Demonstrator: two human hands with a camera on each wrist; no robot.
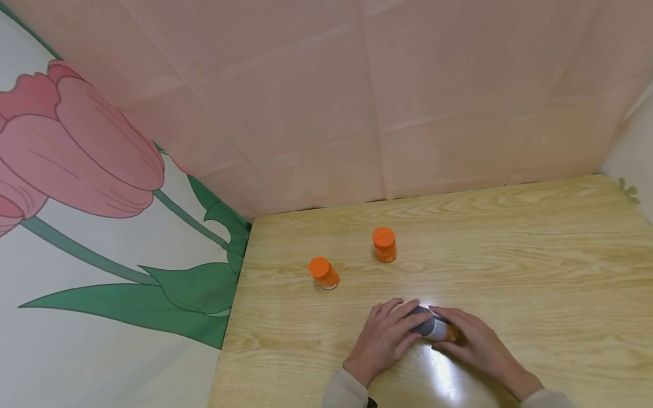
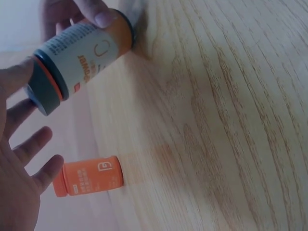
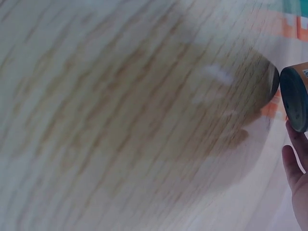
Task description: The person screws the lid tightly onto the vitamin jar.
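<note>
Both hands hold a supplement bottle with a dark grey cap, a pale printed label and an orange lower end, (image 1: 437, 328) near the front of the table. The left hand (image 1: 382, 338) has its thumb and a finger on the cap (image 2: 44, 98), its other fingers spread apart. Around the lower body, the right hand (image 1: 479, 343) grips the bottle between thumb and fingers. In the left wrist view the bottle is tilted, base close to the wood. The right wrist view shows its dark round base (image 3: 293, 98) at the right edge.
Two orange bottles with orange caps stand farther back on the wood-grain table (image 1: 535, 255): one at the left (image 1: 325, 273), another (image 1: 385, 245) beyond it to the right. A pink cloth (image 1: 316, 102) hangs behind the table, and a tulip-printed sheet (image 1: 117, 243) lies along its left side.
</note>
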